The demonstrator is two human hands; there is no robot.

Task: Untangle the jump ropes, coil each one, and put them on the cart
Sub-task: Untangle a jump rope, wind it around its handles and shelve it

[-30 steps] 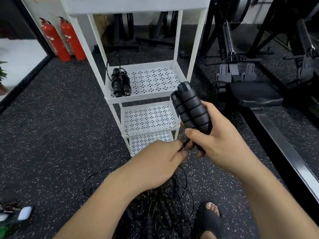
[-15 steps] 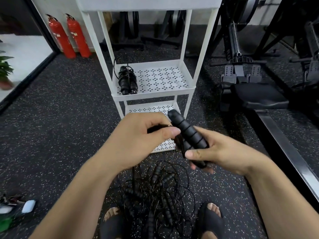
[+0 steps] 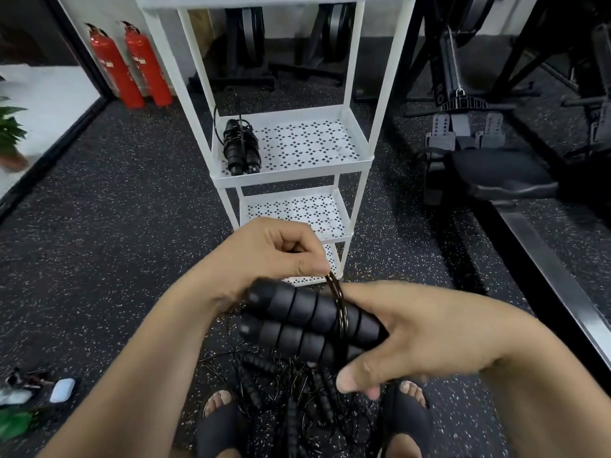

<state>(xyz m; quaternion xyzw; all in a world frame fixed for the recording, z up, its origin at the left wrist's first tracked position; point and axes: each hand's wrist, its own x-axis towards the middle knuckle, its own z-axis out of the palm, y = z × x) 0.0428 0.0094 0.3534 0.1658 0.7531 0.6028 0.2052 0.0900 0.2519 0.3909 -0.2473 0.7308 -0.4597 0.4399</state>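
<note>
My right hand [image 3: 420, 328] grips two black ribbed jump rope handles [image 3: 297, 319] lying side by side, pointing left. My left hand [image 3: 274, 252] pinches the thin black cord [image 3: 337, 292] and holds it across the handles. A tangle of more black ropes and handles [image 3: 291, 388] lies on the floor between my feet. One coiled jump rope [image 3: 241, 148] rests at the left of the white cart's middle shelf [image 3: 330, 163].
The white cart's lower shelves [image 3: 297, 209] stand just beyond my hands. Two red fire extinguishers [image 3: 132, 67] stand at the back left. A rowing machine [image 3: 496, 173] and its rail fill the right. Small items and an earbud case [image 3: 61, 390] lie at the lower left.
My right hand has turned the two handles from upright to lying level, pointing left. My left hand has risen and now draws the cord across the handles. The view has moved nearer the cart.
</note>
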